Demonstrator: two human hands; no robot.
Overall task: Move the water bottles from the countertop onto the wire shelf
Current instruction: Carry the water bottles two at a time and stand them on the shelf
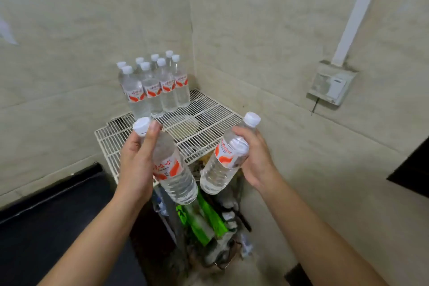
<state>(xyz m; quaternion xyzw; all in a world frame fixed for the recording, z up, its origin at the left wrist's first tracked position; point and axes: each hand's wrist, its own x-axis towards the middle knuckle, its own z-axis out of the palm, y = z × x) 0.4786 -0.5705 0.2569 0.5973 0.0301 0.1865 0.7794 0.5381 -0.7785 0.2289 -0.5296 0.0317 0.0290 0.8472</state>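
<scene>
Left grip [137, 162] holds left bottle [177, 179] — right grip [257, 158] holds right bottle [221, 165] | clear, orange-labelled

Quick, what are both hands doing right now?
Left hands side: left hand grips a water bottle.
Right hand grips another bottle.

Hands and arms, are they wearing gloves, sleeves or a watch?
No. The left hand and right hand have no gloves and no rings that show. The left arm and right arm are bare down to the picture's edge: no sleeves, no watch, no bracelet.
</scene>
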